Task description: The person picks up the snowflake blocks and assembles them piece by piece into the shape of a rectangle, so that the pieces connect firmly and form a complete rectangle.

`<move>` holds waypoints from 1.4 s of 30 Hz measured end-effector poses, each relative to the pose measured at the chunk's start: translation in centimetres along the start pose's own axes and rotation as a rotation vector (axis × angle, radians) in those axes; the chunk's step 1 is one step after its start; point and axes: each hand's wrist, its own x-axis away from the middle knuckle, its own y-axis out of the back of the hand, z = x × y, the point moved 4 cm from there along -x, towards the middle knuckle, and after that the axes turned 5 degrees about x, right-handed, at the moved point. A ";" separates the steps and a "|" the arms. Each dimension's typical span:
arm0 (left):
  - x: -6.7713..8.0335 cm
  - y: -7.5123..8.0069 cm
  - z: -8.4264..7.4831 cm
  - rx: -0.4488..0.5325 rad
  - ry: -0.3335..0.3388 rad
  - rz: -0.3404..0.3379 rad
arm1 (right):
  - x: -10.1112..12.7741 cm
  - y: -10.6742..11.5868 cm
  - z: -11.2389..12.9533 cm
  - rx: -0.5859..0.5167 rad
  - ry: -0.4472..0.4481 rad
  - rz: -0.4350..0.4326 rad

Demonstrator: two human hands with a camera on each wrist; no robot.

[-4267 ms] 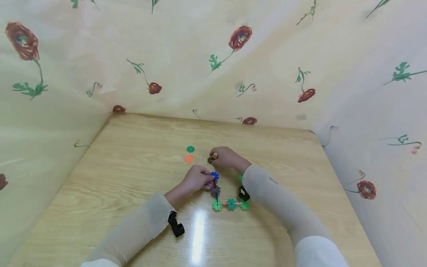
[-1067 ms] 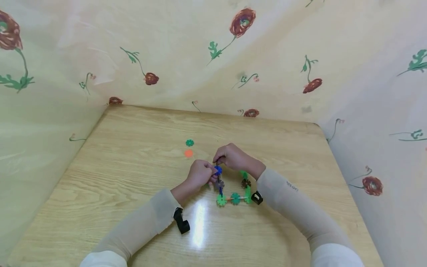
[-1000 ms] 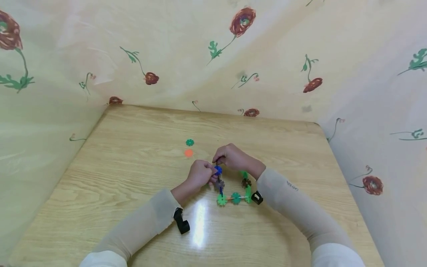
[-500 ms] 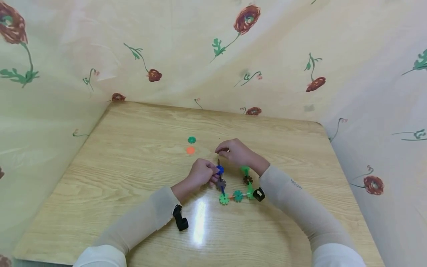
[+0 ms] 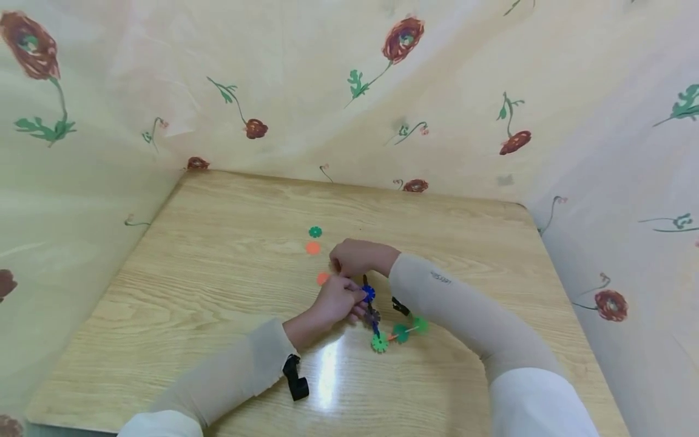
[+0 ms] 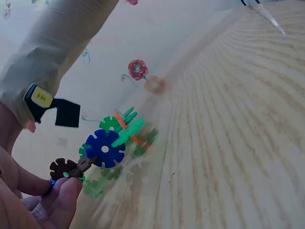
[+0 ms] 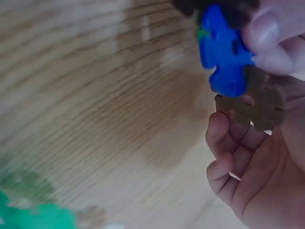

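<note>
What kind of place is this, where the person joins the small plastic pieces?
Probably a small tabletop work booth, perhaps at home. A wooden table is enclosed on three sides by a cream cloth with red flowers, and snowflake-shaped plastic building discs lie on it.

Two loose discs [image 5: 314,240] lie on the table [image 5: 191,291] — behind the hand-held chain [image 5: 390,328], a third [image 5: 323,278] just left.
</note>
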 end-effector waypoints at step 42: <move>-1.8 2.1 1.3 -0.008 0.079 0.002 | 2.4 -1.0 -6.1 -0.651 -0.133 -0.309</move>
